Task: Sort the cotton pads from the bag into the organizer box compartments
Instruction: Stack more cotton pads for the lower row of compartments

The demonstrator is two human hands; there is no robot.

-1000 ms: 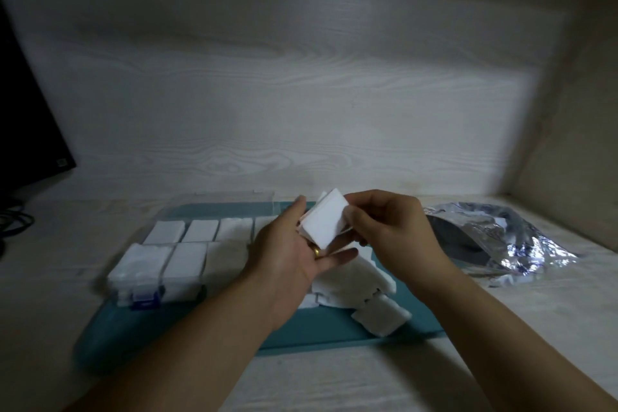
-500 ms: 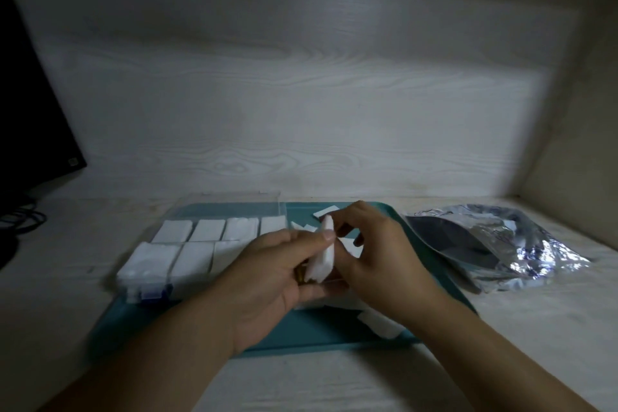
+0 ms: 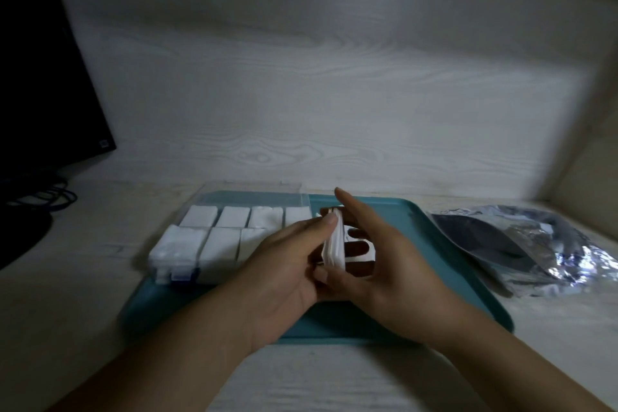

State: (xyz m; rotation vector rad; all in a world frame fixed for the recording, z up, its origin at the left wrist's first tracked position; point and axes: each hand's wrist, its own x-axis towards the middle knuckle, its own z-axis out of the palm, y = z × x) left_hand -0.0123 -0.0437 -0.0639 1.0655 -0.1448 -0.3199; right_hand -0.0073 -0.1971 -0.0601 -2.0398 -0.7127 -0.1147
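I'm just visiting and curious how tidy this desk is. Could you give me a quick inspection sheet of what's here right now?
Surface: pale wood-grain desk with a teal tray on it.
Job's things: clear organizer box on the tray, visible compartments filled with white pads; stack of cotton pads held edge-on; silver foil bag lying open right of the tray.
Clutter: nothing seen.
Hands: left hand and right hand both pinch the stack.
Cables: dark cables at far left.
Surroundings: dark monitor at left, wood-grain back wall.
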